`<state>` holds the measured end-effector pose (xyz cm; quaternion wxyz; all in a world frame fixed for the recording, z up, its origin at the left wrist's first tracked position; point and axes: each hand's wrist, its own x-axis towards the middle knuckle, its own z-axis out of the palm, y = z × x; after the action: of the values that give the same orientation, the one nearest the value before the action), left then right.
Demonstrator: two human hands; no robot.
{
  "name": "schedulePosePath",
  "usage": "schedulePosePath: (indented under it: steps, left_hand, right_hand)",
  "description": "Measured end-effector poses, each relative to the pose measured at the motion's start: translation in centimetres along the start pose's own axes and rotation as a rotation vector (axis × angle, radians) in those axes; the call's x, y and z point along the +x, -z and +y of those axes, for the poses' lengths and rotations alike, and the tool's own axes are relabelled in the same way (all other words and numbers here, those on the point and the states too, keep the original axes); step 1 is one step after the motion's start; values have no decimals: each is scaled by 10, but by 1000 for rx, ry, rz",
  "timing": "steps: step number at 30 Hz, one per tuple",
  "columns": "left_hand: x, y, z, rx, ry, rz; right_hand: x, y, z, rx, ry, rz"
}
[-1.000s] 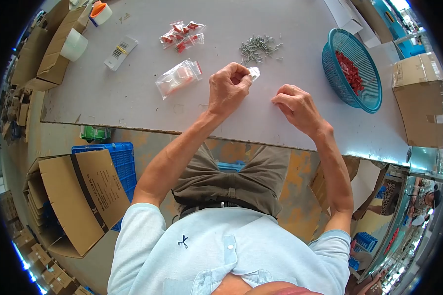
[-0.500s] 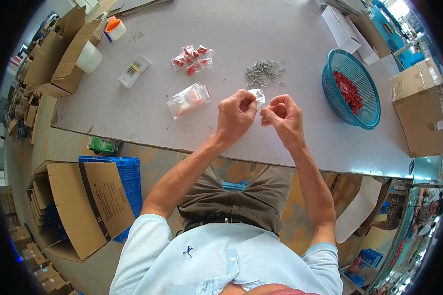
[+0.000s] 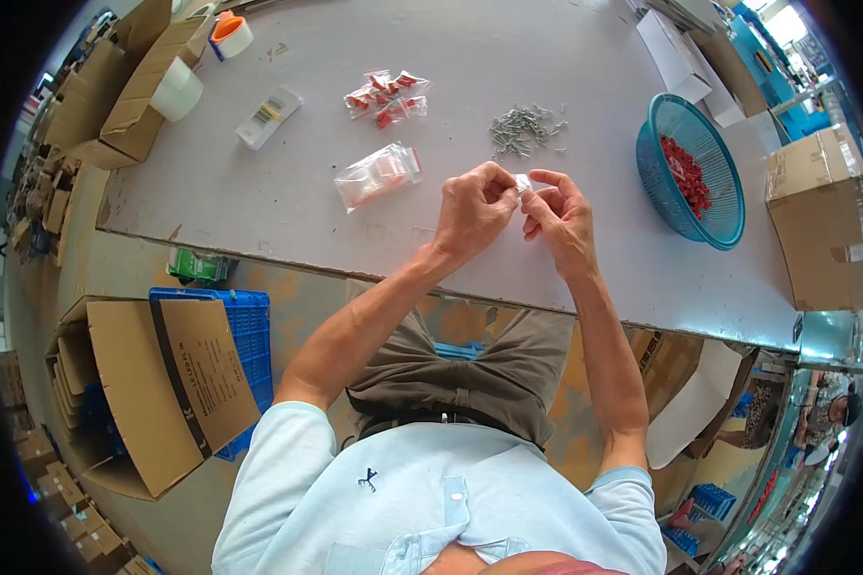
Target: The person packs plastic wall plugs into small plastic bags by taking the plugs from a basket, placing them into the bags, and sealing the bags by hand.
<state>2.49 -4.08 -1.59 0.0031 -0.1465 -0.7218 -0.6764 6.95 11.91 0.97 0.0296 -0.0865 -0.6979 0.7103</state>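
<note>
Holding a small clear bag (image 3: 523, 182) at the fingertips, over the grey tabletop (image 3: 288, 206).
Pinches the bag narrowly between thumb and fingers of the left hand (image 3: 477, 209); meets it with the right hand (image 3: 563, 218), thumb drawn in near the index finger; cannot tell whether also gripping a screw there. Works just below the loose screws (image 3: 520, 131), between a larger clear bag (image 3: 378, 176) on the left and a teal basket (image 3: 654, 182) of red pieces (image 3: 684, 177) on the right.

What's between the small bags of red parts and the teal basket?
Head view: a pile of small metal pieces, with bare tabletop separating it from both the bags and the basket.
</note>
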Motion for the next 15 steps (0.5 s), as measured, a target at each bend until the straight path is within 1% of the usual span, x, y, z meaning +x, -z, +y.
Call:
schedulePosePath:
  steps: [1,2,4,5,6,8,9,10,12,13,14,15]
  left_hand:
    - [-1,0,0,17,-22,0]
    - [-2,1,1,30,-20,18]
    - [-6,1,1,192,-290,26]
    - [-6,-1,-1,265,-412,48]
    - [-6,0,2,276,-411,62]
    - [-7,1,5,138,-175,87]
    - [-4,4,5,77,-92,103]
    - [-3,7,5,77,-92,110]
    - [-2,16,4,-24,14,11]
    - [-1,20,4,-28,7,1]
    - [-1,22,2,-206,87,-62]
    - [-1,20,1,-386,172,-132]
  right_hand:
    - [0,-3,1,-108,60,13]
    - [0,-3,2,-100,61,-8]
    - [0,-4,3,-424,145,73]
    - [-4,-10,5,-600,377,183]
    - [-6,-13,4,-594,384,168]
    - [-8,-14,-2,-691,569,193]
    - [-10,-15,-8,-662,574,133]
    - [-9,-14,-10,-663,577,127]
    - [-4,-5,-14,-530,453,150]
    - [1,2,-16,-493,432,143]
    - [3,6,-17,-504,431,165]
    - [4,10,-23,-384,399,158]
